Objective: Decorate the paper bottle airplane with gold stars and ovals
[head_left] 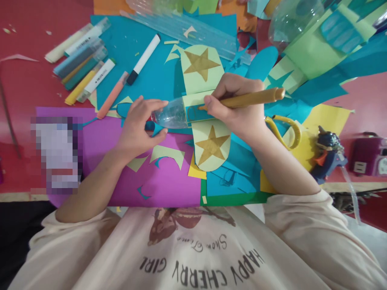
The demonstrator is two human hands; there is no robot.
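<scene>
A clear plastic bottle (171, 114) lies on its side, its body wrapped in pale green paper with a blue paper band (198, 114). My left hand (140, 123) curves around its neck end, thumb and fingers on opposite sides. A golden-brown marker (254, 98) is gripped in my right hand (238, 104), its tip at the blue band, where a brown curved line shows. Two rounded pale green paper wings stick out from the bottle, each with a gold star, one on the far wing (202, 64) and one on the near wing (212, 147).
Several markers (87, 60) lie at the left, with a black-and-white marker (143, 59) nearby. Yellow-handled scissors (286, 131) and a tape dispenser (328, 155) are at the right. Paper scraps cover the purple sheet (163, 181). Another clear bottle (294, 22) stands behind.
</scene>
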